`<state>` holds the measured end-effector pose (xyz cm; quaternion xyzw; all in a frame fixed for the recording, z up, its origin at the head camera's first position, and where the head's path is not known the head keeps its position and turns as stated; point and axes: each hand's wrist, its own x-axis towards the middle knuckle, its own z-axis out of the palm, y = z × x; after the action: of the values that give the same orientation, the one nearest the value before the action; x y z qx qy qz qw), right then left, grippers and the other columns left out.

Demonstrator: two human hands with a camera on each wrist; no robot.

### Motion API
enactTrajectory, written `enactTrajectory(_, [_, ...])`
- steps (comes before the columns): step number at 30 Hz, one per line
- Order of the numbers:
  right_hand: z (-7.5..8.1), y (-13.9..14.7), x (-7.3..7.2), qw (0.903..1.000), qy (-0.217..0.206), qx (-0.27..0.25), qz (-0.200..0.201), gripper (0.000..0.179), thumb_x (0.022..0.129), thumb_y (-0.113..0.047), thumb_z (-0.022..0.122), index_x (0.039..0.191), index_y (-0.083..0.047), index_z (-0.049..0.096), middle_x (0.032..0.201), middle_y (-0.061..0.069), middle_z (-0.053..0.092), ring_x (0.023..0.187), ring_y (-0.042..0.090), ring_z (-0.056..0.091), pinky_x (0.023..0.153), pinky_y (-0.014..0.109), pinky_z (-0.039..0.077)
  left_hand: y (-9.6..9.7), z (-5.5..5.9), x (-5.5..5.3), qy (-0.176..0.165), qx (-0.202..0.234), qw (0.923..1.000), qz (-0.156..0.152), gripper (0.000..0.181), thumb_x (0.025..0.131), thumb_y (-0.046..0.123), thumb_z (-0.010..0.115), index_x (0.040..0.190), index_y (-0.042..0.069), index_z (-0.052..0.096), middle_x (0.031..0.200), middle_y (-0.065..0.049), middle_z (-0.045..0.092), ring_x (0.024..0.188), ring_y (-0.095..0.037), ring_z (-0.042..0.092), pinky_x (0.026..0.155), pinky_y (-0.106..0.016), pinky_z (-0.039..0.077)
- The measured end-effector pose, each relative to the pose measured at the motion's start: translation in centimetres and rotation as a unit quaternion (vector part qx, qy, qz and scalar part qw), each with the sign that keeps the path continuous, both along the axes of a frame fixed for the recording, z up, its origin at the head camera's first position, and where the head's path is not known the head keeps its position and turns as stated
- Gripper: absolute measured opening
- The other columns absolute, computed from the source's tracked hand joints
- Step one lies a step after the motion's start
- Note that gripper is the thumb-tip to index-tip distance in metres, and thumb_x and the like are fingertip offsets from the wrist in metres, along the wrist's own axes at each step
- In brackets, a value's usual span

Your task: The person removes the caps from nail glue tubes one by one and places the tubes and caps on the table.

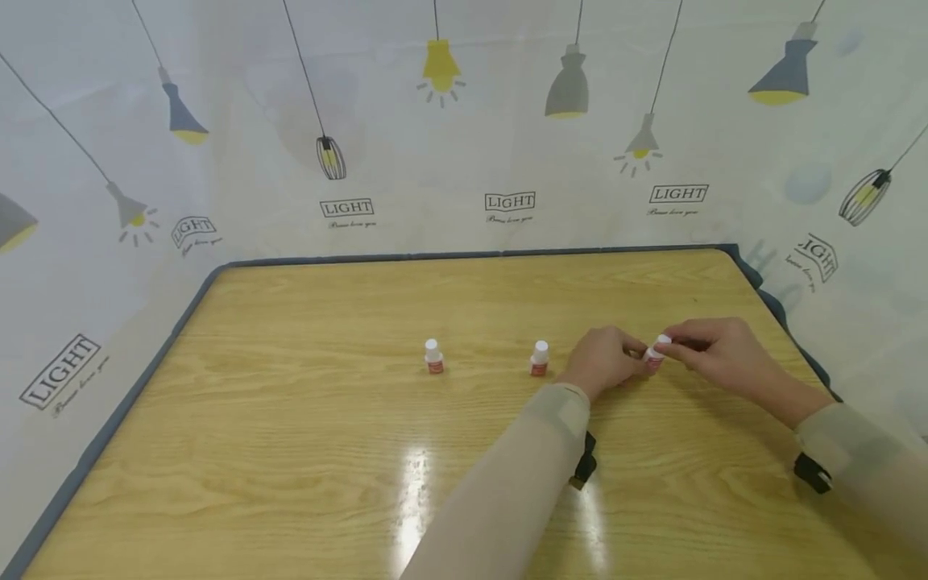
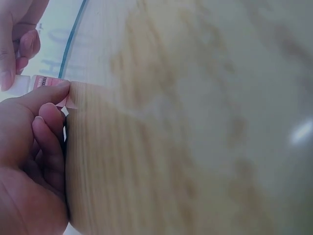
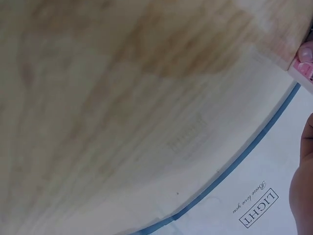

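Note:
A small white bottle with a red label point(image 1: 654, 360) is tilted between both hands at the right of the table. My left hand point(image 1: 606, 359) pinches its lower, labelled part between thumb and fingers, as the left wrist view also shows. The fingers of my right hand point(image 1: 718, 354) grip its white cap point(image 1: 663, 341) from the other side. Only a corner of the label point(image 3: 304, 68) and part of the right hand point(image 3: 302, 186) appear in the right wrist view. Two like bottles stand upright to the left, one close to the left wrist point(image 1: 540, 359) and one farther off point(image 1: 433, 357).
The wooden table point(image 1: 290, 435) has a dark blue edge strip point(image 1: 362, 258) along its back and sides. Behind it hangs a white sheet point(image 1: 254, 161) printed with lamps. Dark straps show beneath both forearms point(image 1: 583, 463).

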<state>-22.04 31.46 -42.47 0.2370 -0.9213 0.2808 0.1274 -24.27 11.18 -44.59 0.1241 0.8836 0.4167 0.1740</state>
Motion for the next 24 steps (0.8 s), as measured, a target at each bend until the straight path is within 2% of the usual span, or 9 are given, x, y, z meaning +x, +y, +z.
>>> enactTrajectory(3, [-0.1,0.1,-0.3,0.9988,0.034,0.003,0.034,0.015,0.088,-0.003,0.085,0.099,-0.013,0.084,0.085,-0.005,0.079,0.069,-0.008,0.055,0.062,0.011,0.046,0.0,0.0,-0.1,0.006,-0.013,0.9999,-0.01,0.027,0.095,0.04,0.082,0.122,0.036,0.081,0.066,0.01,0.071,0.057,-0.006,0.058,0.061,-0.022,0.047])
enactTrajectory(7, [-0.3,0.3,-0.6,0.9954,0.063,-0.009,0.072,0.021,0.084,0.004,0.085,0.099,-0.01,0.084,0.086,0.0,0.08,0.075,-0.012,0.062,0.066,0.007,0.049,0.0,-0.1,-0.2,0.005,-0.013,0.9999,-0.01,0.026,0.094,0.041,0.082,0.12,0.037,0.082,0.058,0.006,0.066,0.054,-0.008,0.057,0.06,-0.023,0.046])
enactTrajectory(13, [-0.3,0.7,-0.8,0.9939,0.057,-0.015,0.093,0.025,0.085,0.008,0.082,0.106,-0.006,0.083,0.093,0.001,0.081,0.082,-0.011,0.065,0.071,0.007,0.051,0.0,-0.1,-0.2,-0.005,-0.005,1.0,-0.005,0.025,0.093,0.038,0.084,0.118,0.035,0.083,0.06,0.008,0.067,0.053,-0.008,0.058,0.059,-0.023,0.047])
enactTrajectory(16, [-0.2,0.7,-0.5,0.9971,0.026,-0.013,0.071,0.022,0.089,0.004,0.081,0.11,-0.005,0.082,0.095,0.003,0.081,0.08,-0.009,0.064,0.069,0.009,0.051,0.1,-0.1,-0.2,-0.005,-0.005,1.0,-0.005,0.026,0.093,0.04,0.084,0.119,0.035,0.083,0.061,0.008,0.069,0.054,-0.008,0.059,0.06,-0.023,0.048])
enactTrajectory(18, [-0.2,0.6,-0.2,0.9991,-0.015,-0.016,0.037,0.018,0.094,-0.004,0.08,0.111,-0.006,0.082,0.094,0.004,0.081,0.075,-0.006,0.064,0.066,0.013,0.052,0.0,-0.1,-0.1,-0.004,-0.004,1.0,-0.003,0.027,0.093,0.04,0.084,0.119,0.034,0.083,0.061,0.008,0.069,0.054,-0.008,0.06,0.06,-0.023,0.048])
enactTrajectory(21, [-0.3,0.4,0.2,0.997,-0.069,-0.033,-0.016,0.014,0.097,-0.015,0.08,0.109,-0.008,0.081,0.088,0.007,0.08,0.065,-0.001,0.062,0.057,0.019,0.05,-0.1,-0.1,0.0,-0.004,0.001,1.0,0.001,0.027,0.092,0.038,0.085,0.119,0.033,0.083,0.059,0.006,0.068,0.054,-0.009,0.059,0.059,-0.024,0.048])
enactTrajectory(24, [-0.3,0.3,0.4,0.9943,-0.085,-0.052,-0.037,0.014,0.097,-0.018,0.08,0.107,-0.009,0.08,0.084,0.007,0.078,0.059,0.004,0.059,0.052,0.023,0.047,-0.1,0.0,0.1,-0.006,0.003,1.0,0.004,0.028,0.092,0.037,0.086,0.119,0.033,0.083,0.059,0.005,0.068,0.054,-0.009,0.058,0.057,-0.024,0.047])
